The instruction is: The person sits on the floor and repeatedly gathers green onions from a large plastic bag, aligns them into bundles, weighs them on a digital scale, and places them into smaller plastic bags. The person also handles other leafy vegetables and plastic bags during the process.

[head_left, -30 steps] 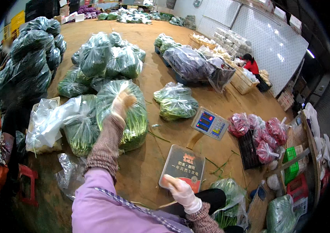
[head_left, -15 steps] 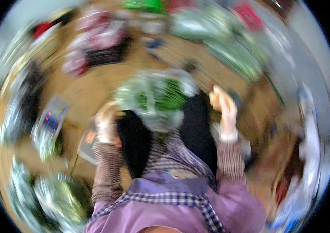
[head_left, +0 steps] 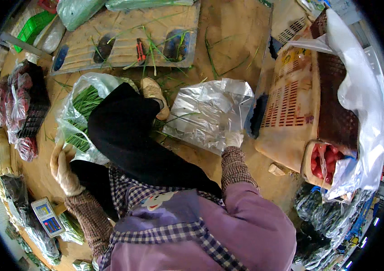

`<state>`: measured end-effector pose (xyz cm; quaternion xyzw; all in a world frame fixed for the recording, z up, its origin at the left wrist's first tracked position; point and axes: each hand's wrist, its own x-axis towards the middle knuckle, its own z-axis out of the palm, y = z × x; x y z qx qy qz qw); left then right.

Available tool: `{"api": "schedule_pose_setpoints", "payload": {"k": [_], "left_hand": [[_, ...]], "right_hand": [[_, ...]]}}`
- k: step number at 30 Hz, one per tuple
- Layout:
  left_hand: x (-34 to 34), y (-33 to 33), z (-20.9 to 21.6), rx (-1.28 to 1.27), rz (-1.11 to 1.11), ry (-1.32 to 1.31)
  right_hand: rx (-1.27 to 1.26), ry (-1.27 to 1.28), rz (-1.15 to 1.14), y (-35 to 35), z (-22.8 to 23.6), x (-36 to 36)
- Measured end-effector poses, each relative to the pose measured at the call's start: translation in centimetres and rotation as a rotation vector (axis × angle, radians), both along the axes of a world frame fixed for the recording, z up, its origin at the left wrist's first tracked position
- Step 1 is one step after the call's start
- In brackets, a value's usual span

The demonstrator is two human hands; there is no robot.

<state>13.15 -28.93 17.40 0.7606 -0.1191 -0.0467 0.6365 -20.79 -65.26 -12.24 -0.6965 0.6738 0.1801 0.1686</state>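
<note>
My left hand (head_left: 62,163), in a thin pale glove, grips the clear plastic bag of green leafy stalks (head_left: 78,110) at its lower edge, beside my black trouser leg. My right hand (head_left: 234,138), also gloved, holds the edge of an empty clear plastic bag (head_left: 210,113) lying crumpled on the brown wooden surface. My leg and a tan shoe (head_left: 154,94) lie between the two bags. A checked apron over a purple top fills the lower middle.
An orange plastic crate (head_left: 291,104) lined with a white bag stands at right, red produce in netting (head_left: 325,158) beside it. A cardboard sheet with red-handled pliers (head_left: 141,50) lies ahead. A digital scale (head_left: 47,217) sits lower left; bagged red produce on a black crate (head_left: 18,104) at left.
The view has swung round from the far pile of bagged greens and the scale. My left hand now holds a bag of greens by my leg; my right hand has taken an empty bag.
</note>
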Motion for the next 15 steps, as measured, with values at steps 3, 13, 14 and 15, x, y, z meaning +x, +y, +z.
{"api": "schedule_pose_setpoints", "payload": {"k": [3,13,14,15], "left_hand": [[-1.1,3.9,0.7,0.091,0.177,0.03],[-0.7,-0.5,1.8,0.225,0.116,-0.079],[-1.1,-2.6,2.4,0.291,0.099,-0.149],[-1.8,-4.5,3.5,0.312,0.039,-0.075]], "right_hand": [[0.205,0.0,-0.385,0.3,-1.1,-0.9],[0.311,0.147,0.264,-0.6,-8.0,-6.6],[0.135,-0.078,0.232,-0.2,-7.5,-5.3],[-0.037,-0.307,0.213,0.4,-4.4,-2.0]]}}
